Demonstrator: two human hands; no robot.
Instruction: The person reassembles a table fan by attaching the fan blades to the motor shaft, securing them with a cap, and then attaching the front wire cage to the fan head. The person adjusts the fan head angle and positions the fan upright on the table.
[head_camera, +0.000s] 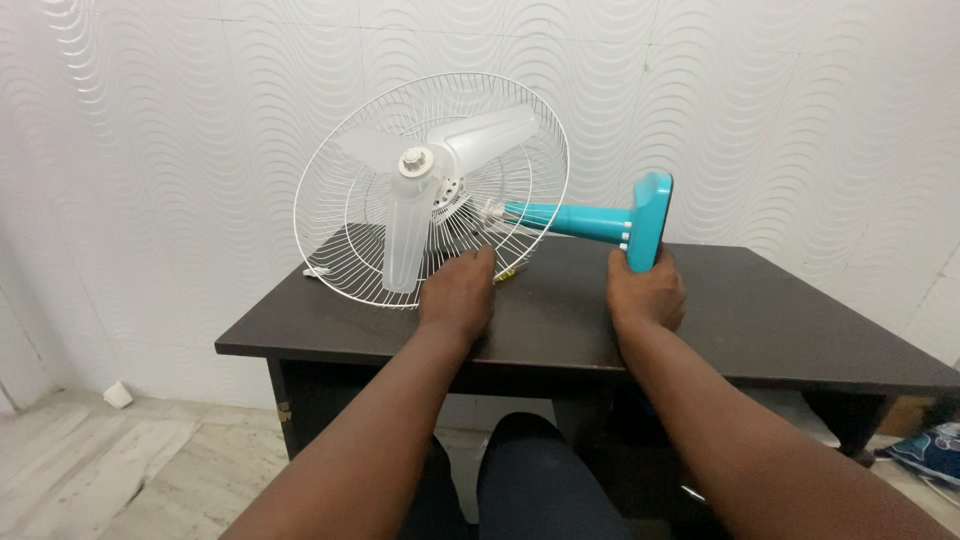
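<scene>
fan (440, 190) lies between hands, right hand (645, 295) apparently gripping base (648, 220).

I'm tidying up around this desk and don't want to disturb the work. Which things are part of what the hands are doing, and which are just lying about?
In hand:
- fan, lying on its side on the dark table
- left hand at the wire guard
- right hand gripping the teal base

Lying about:
- small white object on the floor by the wall
- blue bundle at the far right
</scene>
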